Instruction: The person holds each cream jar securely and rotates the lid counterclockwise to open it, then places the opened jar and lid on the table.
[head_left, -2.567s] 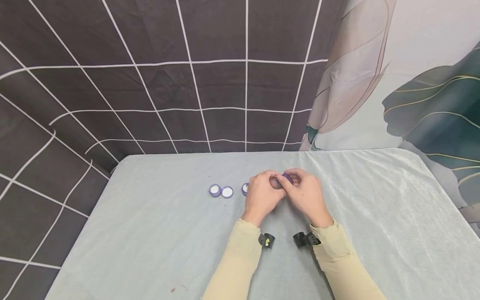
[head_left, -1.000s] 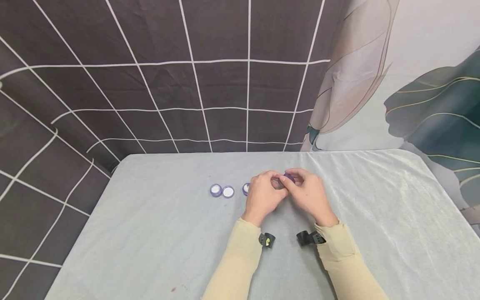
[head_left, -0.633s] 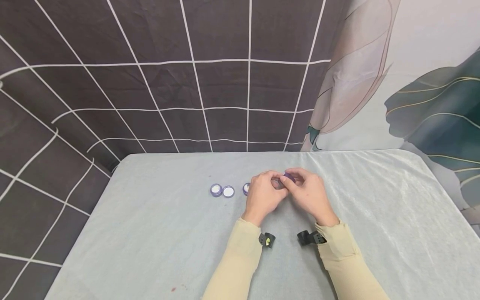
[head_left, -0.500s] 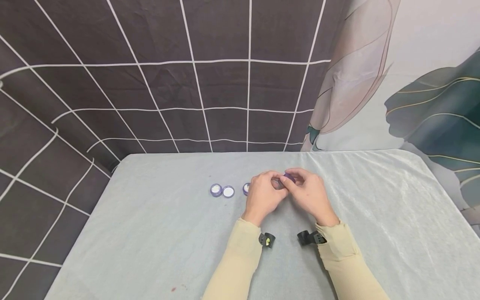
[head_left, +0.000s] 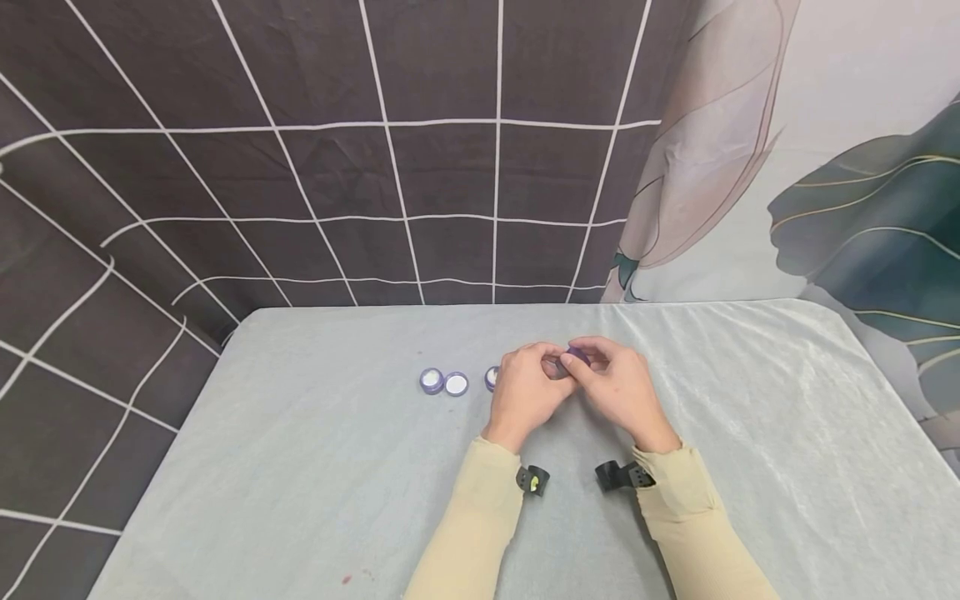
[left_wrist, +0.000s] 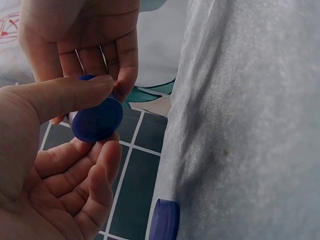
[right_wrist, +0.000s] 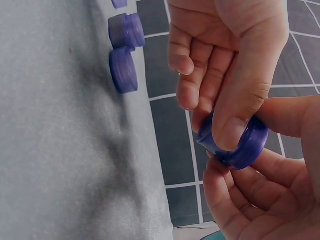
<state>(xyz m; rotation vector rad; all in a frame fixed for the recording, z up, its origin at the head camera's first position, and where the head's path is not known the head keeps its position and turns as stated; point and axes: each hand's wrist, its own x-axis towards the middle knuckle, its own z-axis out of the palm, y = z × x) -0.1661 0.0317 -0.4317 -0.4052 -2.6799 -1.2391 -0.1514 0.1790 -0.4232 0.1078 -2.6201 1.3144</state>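
Note:
A small round purple jar (right_wrist: 247, 150) is held up between both hands, over the rear half of the table. From one side my left hand (head_left: 527, 390) pinches it, its thumb (right_wrist: 235, 127) laid on the jar in the right wrist view. My right hand (head_left: 617, 387) pinches the other side between thumb and fingertips. A flat purple round face of the jar (left_wrist: 98, 121) shows in the left wrist view; fingers cover much of the rest. Beside my left hand a purple jar (head_left: 491, 378) is partly hidden, and a purple lid (right_wrist: 123, 70) lies against it in the right wrist view.
Farther left, an uncovered purple jar (head_left: 431, 381) with a white inside stands beside a lid (head_left: 456, 383) with a white disc. All rest on a pale grey velvety tablecloth (head_left: 300, 467). A dark gridded curtain (head_left: 442, 175) hangs behind the table, a leaf-patterned one (head_left: 862, 208) at the right.
Over the whole span my right wrist has swung slightly to the right. Both hands keep their hold on the same jar, and the things on the table stay where they were.

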